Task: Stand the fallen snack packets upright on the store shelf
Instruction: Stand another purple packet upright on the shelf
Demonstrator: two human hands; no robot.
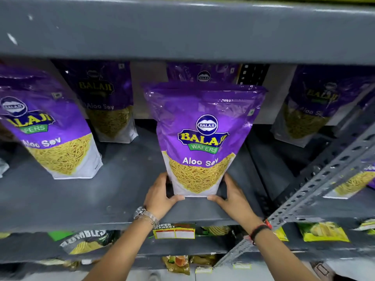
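Both hands cupped around the base of one purple Aloo Sev packet (203, 138): left hand (159, 194) against its lower left corner, thumb curled under the front bottom edge, right hand (233, 194) mirrored at the lower right corner, fingers behind the packet and out of sight. Forearms reaching up from below, wrists slightly bent, a metal wristwatch (145, 214) on the left, a dark band with a red thread (260, 229) on the right. Packet held upright, bottom edge touching or just above the grey shelf (60, 199), near the front lip, top leaning a little toward the camera. Another packet (203, 75) standing directly behind, mostly hidden. Upright to the left, a near packet (52, 134) and a farther one (107, 102) toward the back wall. More purple packets (312, 110) in the neighbouring bay at right, past a perforated metal upright (324, 173). Overhead, the underside of an upper shelf (182, 27). On the front lip, a price label (174, 232); beneath it, green and dark snack bags (322, 232) on a lower shelf.
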